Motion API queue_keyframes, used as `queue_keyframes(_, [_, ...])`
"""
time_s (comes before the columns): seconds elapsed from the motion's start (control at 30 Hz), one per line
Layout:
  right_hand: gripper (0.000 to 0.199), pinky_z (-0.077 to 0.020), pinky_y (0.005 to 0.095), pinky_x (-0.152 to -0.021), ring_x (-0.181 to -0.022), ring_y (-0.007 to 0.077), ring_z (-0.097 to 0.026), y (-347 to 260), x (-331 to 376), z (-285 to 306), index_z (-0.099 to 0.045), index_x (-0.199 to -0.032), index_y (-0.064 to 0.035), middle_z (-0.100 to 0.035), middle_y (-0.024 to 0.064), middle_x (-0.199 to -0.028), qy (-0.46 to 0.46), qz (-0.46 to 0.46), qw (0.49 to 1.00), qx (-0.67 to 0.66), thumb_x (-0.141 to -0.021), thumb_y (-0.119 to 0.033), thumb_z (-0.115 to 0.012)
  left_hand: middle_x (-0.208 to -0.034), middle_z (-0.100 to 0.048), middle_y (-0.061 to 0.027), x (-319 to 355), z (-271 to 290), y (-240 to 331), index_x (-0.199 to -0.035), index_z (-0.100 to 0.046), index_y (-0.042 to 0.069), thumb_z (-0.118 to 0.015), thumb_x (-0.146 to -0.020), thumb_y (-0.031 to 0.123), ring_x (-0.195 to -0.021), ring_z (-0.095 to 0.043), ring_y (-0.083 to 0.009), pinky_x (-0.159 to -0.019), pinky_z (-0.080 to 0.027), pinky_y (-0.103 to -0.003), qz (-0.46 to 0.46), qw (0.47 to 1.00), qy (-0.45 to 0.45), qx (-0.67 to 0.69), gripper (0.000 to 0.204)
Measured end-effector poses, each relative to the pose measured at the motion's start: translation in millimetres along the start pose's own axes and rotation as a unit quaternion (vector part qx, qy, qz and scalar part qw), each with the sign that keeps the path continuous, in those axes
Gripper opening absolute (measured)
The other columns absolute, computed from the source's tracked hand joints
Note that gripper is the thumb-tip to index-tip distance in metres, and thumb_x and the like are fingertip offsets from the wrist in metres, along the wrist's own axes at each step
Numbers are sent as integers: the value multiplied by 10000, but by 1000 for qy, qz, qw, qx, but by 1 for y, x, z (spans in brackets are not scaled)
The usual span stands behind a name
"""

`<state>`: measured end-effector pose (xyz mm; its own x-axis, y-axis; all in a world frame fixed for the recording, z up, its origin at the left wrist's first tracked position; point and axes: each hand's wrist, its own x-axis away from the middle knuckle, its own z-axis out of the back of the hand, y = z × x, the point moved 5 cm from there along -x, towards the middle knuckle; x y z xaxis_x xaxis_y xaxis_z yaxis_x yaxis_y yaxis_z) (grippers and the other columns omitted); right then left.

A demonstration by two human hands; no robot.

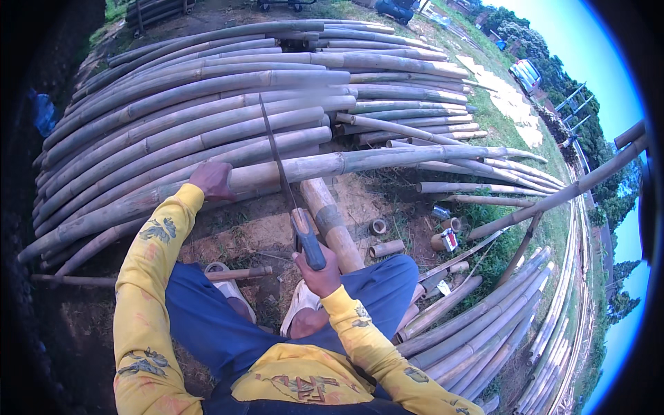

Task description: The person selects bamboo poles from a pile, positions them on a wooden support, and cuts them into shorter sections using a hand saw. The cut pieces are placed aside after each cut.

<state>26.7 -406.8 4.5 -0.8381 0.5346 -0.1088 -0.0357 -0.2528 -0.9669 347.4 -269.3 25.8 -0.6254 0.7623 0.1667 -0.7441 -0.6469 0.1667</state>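
Head view, looking down past two yellow sleeves: a seated or squatting person holds a bamboo pole and a saw outdoors. The left hand (pixel 213 181) is wrapped over the pole (pixel 297 166), which runs out to both sides of it, one end far to the left, the other well to the right. That grip seems meant to steady the pole and stop it rolling.

The right hand (pixel 320 271), nearer the body and to the right of the left hand, has its fingers closed around the lower end of the handle of the saw (pixel 283 175). The blade points up and away from that hand and crosses the pole just right of the left hand, leaving what looks like a safe gap. Whether the teeth have bitten in, I cannot tell.

Just above the right hand, a thick prop (pixel 333 225) slants up to the pole's underside, apparently to keep it raised off the ground. The person's knees are spread either side of the right hand, probably for room to work.

Beyond both hands lies a broad stack (pixel 200 77) of poles, mostly lying side by side. Right of the right hand, a short offcut (pixel 386 248) rests on the ground; farther right is another pile (pixel 477 339).
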Motion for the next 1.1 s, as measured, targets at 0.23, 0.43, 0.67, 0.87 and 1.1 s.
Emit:
queue_keyframes(0.23, [360, -550, 319, -780, -866, 154, -712, -11, 123, 58, -693, -1218, -9, -747, 147, -960, -17, -23, 999, 43, -891, -138, -767, -979, -726, -252, 14, -8, -9, -1006, -699, 1, -822, -629, 489, -976, -698, -424, -911, -547, -504, -3, 1000, 23, -8, 628])
queue_keyframes(0.43, [258, -494, 361, -634, -627, 170, -529, -2, 21, 11, -655, -957, 5, -630, 128, -731, -13, 13, 998, 52, -901, -216, -775, -977, -726, -260, 6, 8, -6, -976, -707, -3, -812, -631, 490, -981, -700, -431, -913, -551, -501, 7, 1000, 9, -15, 612])
queue_keyframes(0.67, [350, -570, 346, -795, -893, 243, -763, -30, 140, 59, -715, -1207, -17, -751, 174, -987, 2, 32, 995, 91, -870, -95, -766, -962, -724, -252, 13, -3, -13, -977, -692, 8, -802, -641, 508, -985, -695, -437, -945, -540, -520, 3, 1000, 17, -18, 613])
queue_keyframes(0.87, [176, -464, 324, -612, -649, 110, -490, 8, 8, -2, -652, -927, 1, -622, 54, -717, -28, -26, 999, 3, -883, -116, -776, -1013, -718, -265, 9, -1, -8, -1011, -696, -6, -794, -654, 420, -999, -690, -430, -902, -546, -506, 7, 1000, 7, -6, 564])
queue_keyframes(1.1, [329, -533, 287, -802, -831, 119, -640, -32, 143, 53, -678, -1241, 17, -715, 69, -930, -15, -26, 995, 91, -913, 12, -697, -1004, -725, -246, 12, -9, -11, -1033, -703, 3, -775, -679, 421, -990, -695, -421, -908, -548, -501, -2, 999, 26, -21, 553])
